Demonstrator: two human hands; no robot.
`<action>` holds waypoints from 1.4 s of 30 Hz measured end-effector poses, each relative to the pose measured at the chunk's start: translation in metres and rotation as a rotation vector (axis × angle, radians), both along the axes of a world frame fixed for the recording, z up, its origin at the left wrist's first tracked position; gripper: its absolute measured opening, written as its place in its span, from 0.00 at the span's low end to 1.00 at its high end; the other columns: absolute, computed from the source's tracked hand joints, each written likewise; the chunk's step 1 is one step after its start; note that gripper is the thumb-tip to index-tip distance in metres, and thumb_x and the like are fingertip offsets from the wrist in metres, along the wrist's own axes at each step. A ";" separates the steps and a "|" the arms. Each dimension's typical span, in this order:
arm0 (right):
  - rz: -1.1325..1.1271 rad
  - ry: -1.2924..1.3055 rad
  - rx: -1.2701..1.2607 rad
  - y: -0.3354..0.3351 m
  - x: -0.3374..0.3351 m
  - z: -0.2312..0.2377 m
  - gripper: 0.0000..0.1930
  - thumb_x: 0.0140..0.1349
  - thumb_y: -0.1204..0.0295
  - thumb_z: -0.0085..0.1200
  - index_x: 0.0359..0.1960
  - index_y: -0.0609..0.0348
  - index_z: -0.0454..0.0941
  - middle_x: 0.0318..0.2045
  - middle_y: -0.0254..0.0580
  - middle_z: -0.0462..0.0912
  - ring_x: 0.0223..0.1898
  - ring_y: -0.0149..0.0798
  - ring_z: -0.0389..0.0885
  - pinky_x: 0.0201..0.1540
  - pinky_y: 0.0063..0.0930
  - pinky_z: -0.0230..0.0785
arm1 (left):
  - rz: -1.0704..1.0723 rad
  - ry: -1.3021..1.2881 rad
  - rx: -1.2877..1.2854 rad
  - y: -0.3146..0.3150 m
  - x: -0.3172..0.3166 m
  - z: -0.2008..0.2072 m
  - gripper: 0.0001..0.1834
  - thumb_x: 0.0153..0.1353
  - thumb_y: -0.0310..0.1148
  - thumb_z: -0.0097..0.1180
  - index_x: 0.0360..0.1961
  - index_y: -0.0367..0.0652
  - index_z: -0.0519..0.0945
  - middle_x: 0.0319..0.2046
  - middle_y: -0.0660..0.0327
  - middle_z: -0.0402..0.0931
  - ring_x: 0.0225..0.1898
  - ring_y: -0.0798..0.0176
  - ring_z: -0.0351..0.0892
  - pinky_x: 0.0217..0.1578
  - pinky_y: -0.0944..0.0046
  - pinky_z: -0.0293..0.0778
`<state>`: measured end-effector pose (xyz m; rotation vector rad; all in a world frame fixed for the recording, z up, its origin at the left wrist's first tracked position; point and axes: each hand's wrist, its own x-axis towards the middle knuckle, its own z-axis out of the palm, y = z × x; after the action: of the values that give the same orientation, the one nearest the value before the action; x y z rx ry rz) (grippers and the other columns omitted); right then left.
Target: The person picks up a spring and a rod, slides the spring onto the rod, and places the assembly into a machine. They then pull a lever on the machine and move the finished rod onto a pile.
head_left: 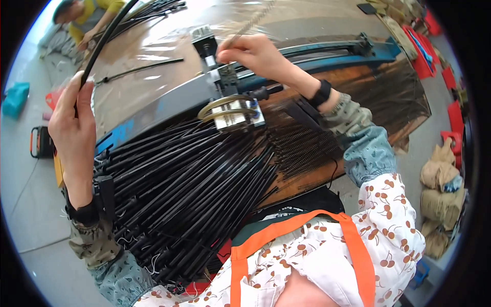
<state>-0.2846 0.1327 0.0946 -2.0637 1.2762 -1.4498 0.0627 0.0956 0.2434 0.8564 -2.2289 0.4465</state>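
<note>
My left hand (73, 120) is raised at the left, its fingers wrapped round a long black tube (106, 37) that slants up past the top edge. My right hand (254, 55) is closed in a pinch over the bench fixture. From its fingers a long thin coil spring (251, 23) slants up to the right, smeared by motion. Just below that hand stands the metal clamp block (230, 118) of the fixture, with a yellowish hose (217, 104) looped over it. A large heap of black tubes (189, 187) lies fanned out between my arms.
Many thin springs (307, 146) lie on the brown bench, right of the tubes. A blue rail (381, 52) runs right from the fixture. One black rod (140, 68) lies on the plastic-covered table. A co-worker (94, 20) sits far left. Red bins (420, 53) stand at the right.
</note>
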 end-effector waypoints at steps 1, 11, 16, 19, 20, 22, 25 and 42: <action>0.012 0.002 -0.004 -0.011 0.009 0.005 0.09 0.68 0.69 0.59 0.41 0.62 0.85 0.29 0.35 0.86 0.32 0.22 0.81 0.37 0.20 0.74 | 0.029 -0.012 0.037 0.001 0.011 0.004 0.13 0.69 0.30 0.58 0.51 0.37 0.81 0.34 0.52 0.83 0.30 0.64 0.77 0.35 0.68 0.73; 0.251 0.262 0.085 -0.051 0.057 0.014 0.09 0.65 0.69 0.60 0.40 0.63 0.83 0.28 0.44 0.86 0.29 0.40 0.84 0.36 0.29 0.75 | 0.156 -0.028 0.270 0.019 0.091 -0.025 0.13 0.70 0.30 0.56 0.51 0.31 0.81 0.39 0.46 0.84 0.35 0.58 0.83 0.39 0.62 0.76; -0.107 0.672 -0.292 -0.047 0.025 0.004 0.06 0.62 0.69 0.59 0.39 0.53 0.80 0.31 0.37 0.86 0.34 0.41 0.85 0.41 0.35 0.69 | 0.228 0.008 0.338 0.001 0.077 -0.031 0.13 0.69 0.29 0.57 0.51 0.33 0.81 0.36 0.44 0.82 0.35 0.54 0.84 0.39 0.62 0.77; -0.256 0.805 -0.204 -0.007 -0.058 -0.008 0.06 0.61 0.77 0.57 0.39 0.52 0.79 0.34 0.37 0.84 0.44 0.41 0.83 0.54 0.35 0.64 | 0.188 -0.005 0.392 -0.007 0.088 -0.041 0.13 0.66 0.27 0.58 0.50 0.36 0.82 0.38 0.45 0.83 0.37 0.51 0.85 0.38 0.61 0.77; -0.362 0.887 -0.289 0.011 -0.097 -0.019 0.07 0.60 0.78 0.56 0.39 0.53 0.80 0.34 0.36 0.85 0.46 0.40 0.82 0.59 0.37 0.59 | 0.144 -0.077 0.319 -0.017 0.089 -0.049 0.13 0.65 0.29 0.58 0.50 0.40 0.83 0.38 0.48 0.83 0.37 0.48 0.84 0.38 0.58 0.78; -0.470 0.896 -0.185 0.051 -0.152 -0.014 0.06 0.60 0.78 0.57 0.39 0.54 0.80 0.32 0.36 0.86 0.43 0.41 0.83 0.56 0.38 0.63 | 0.118 -0.187 0.356 -0.020 0.066 -0.067 0.11 0.65 0.33 0.58 0.48 0.46 0.83 0.35 0.51 0.82 0.36 0.45 0.82 0.36 0.54 0.77; -0.579 0.838 -0.146 0.077 -0.199 -0.001 0.05 0.60 0.75 0.59 0.37 0.58 0.82 0.29 0.44 0.84 0.36 0.48 0.83 0.45 0.40 0.71 | -0.097 -0.281 0.306 -0.035 0.003 -0.101 0.07 0.66 0.35 0.55 0.42 0.50 0.82 0.32 0.56 0.80 0.35 0.49 0.82 0.33 0.50 0.78; -0.682 0.750 -0.097 0.091 -0.249 -0.042 0.06 0.66 0.73 0.56 0.40 0.64 0.79 0.35 0.51 0.81 0.39 0.52 0.79 0.44 0.41 0.69 | -0.193 -0.097 0.536 -0.042 -0.080 -0.154 0.14 0.67 0.39 0.54 0.28 0.41 0.76 0.30 0.52 0.79 0.37 0.45 0.80 0.38 0.49 0.74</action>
<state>-0.5337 0.2235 0.0528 -2.4788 2.4198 -0.9400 -0.0170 0.0532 0.0890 0.8802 -2.5358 -0.2198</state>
